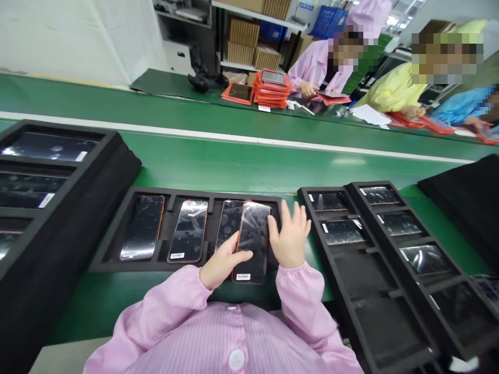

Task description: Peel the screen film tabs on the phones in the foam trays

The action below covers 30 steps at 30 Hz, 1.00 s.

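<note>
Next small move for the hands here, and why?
Probably close the bare, spread right hand gently on the right edge of the glossy black phone-shaped panel with a white label. Only the bare left hand clearly grips it, from the opposite side, and its lower end overhangs the front rim of the black rectangular tray.

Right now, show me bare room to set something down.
Widest: the green work surface, between the white line and the middle foam tray's back edge. Smaller: the green patch between the left tray stack, the middle foam tray and the left sleeve. Crowded: that tray, where the left hand holds a smartphone and the open right hand is close beside.
</note>
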Each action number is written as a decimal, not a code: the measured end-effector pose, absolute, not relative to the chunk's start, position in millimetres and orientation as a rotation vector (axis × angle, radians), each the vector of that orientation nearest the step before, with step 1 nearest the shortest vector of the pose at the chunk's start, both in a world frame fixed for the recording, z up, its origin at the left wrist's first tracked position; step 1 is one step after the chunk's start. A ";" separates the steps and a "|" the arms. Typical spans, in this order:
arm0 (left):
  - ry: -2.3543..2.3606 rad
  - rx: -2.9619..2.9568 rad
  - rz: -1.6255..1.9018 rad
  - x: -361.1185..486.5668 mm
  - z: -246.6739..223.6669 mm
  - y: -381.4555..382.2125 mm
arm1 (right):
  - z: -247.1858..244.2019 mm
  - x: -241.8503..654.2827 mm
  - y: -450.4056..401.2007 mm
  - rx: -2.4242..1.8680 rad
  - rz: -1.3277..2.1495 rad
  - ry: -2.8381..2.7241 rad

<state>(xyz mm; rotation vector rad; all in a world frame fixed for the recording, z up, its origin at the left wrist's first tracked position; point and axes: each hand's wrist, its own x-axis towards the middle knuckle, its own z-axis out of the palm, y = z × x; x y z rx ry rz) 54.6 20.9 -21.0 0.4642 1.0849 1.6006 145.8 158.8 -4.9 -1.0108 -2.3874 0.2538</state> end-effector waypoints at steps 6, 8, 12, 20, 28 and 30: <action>1.438 0.548 1.662 69.3 -38.5 30.7 | -33.7 169.6 152.7 -0.933 1.867 -1.930; 1.594 0.743 1.550 69.4 -40.4 30.4 | -34.8 175.7 148.1 -0.866 2.162 -1.788; 2.043 1.091 1.382 52.2 -37.2 22.5 | -22.9 185.4 167.2 -0.944 1.971 -1.714; 2.636 1.314 0.661 32.1 -65.8 15.3 | -27.6 173.7 190.5 -1.013 1.308 -2.244; 2.769 1.098 0.381 42.4 -51.8 41.8 | -43.4 183.1 195.6 -1.014 0.583 -2.368; 2.762 1.011 0.407 38.8 -46.5 47.9 | -46.4 186.6 199.1 -1.080 0.547 -2.344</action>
